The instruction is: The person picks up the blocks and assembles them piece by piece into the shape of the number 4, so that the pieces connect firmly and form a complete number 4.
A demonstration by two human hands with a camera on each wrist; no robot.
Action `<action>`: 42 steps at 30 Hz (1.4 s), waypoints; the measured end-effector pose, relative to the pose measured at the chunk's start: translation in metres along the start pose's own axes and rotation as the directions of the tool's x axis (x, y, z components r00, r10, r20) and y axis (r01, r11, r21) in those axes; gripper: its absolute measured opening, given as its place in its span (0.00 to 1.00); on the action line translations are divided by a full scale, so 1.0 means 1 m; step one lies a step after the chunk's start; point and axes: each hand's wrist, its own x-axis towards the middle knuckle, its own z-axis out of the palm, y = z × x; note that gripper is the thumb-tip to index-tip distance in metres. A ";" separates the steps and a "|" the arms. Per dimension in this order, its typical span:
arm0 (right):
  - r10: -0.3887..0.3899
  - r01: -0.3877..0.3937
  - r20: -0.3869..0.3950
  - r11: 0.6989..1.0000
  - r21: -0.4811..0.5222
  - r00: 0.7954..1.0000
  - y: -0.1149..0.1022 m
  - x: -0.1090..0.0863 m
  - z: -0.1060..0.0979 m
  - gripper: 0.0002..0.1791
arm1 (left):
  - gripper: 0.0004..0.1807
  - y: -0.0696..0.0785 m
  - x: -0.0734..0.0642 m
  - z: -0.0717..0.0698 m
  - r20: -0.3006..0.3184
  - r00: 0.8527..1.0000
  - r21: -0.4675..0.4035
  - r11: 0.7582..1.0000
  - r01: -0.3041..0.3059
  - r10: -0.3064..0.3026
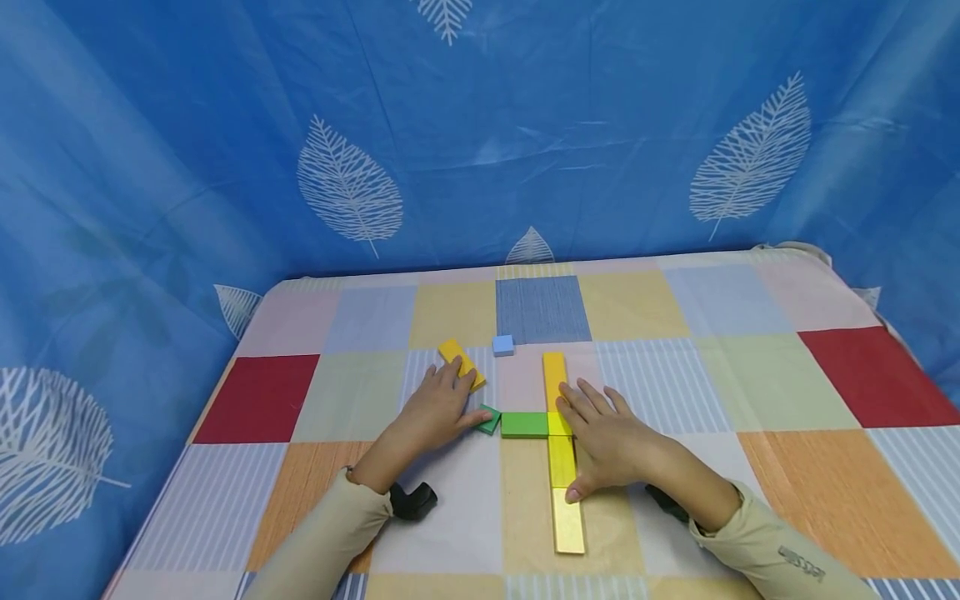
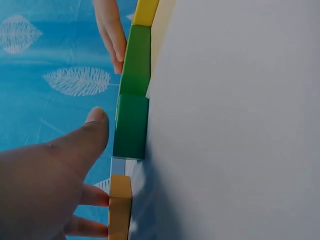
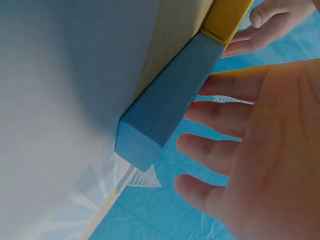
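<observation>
My left hand [image 1: 442, 408] lies spread over a tilted orange-yellow block [image 1: 451, 350], its fingertips on it. The left thumb rests at a dark green block [image 1: 487, 424], also set askew. Next to that, a longer green block [image 1: 523, 425] meets a column of yellow blocks [image 1: 567, 525] that runs toward me. My right hand [image 1: 611, 433] rests flat along the column's right side, thumb at the near yellow block and fingertips by the upper end. In the right wrist view, a long blue block [image 3: 165, 100] abuts a yellow one near the straight right fingers; the hand hides it from the head view.
A small light blue block [image 1: 502, 345] sits farther back, between the orange-yellow block and the column. Patchwork cloth [image 1: 810, 467] covers the table, and a blue curtain with white leaves [image 1: 562, 125] hangs behind its far edge.
</observation>
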 end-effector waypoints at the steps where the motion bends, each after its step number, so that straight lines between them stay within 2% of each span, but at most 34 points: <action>1: 0.001 -0.001 0.000 1.000 -0.002 1.000 0.000 0.000 0.000 0.65 | 0.37 0.001 0.000 0.000 -0.001 1.000 0.001 1.000 -0.013 0.013; 7: 0.003 -0.003 -0.002 1.000 -0.005 1.000 0.001 -0.001 0.001 0.66 | 0.33 0.009 0.006 0.001 0.009 0.992 -0.028 0.992 -0.125 0.125; 11: 0.002 -0.002 0.000 1.000 0.002 1.000 0.001 -0.001 0.001 0.65 | 0.31 0.014 0.012 0.002 0.017 0.986 -0.046 0.986 -0.163 0.164; 16: 0.007 -0.007 0.001 1.000 -0.008 1.000 0.001 0.000 0.000 0.66 | 0.27 0.017 0.019 0.002 0.002 0.986 -0.064 0.984 -0.168 0.169; 20: 0.009 -0.009 0.005 1.000 -0.011 1.000 0.000 0.000 0.000 0.66 | 0.31 0.021 0.020 0.004 -0.019 0.988 -0.061 0.986 -0.155 0.154; 26: 0.013 -0.013 0.011 1.000 -0.013 1.000 0.001 -0.001 -0.001 0.66 | 0.35 0.028 0.021 0.005 0.038 0.989 -0.028 0.989 -0.142 0.143; 32: 0.013 -0.013 0.018 1.000 -0.015 1.000 0.002 0.000 -0.002 0.66 | 0.34 0.023 0.022 0.002 0.071 0.985 -0.036 0.988 -0.153 0.155; 42: 0.010 -0.010 0.021 1.000 -0.006 1.000 0.002 0.002 -0.003 0.66 | 0.32 0.015 0.023 0.000 0.096 0.969 -0.087 0.971 -0.221 0.229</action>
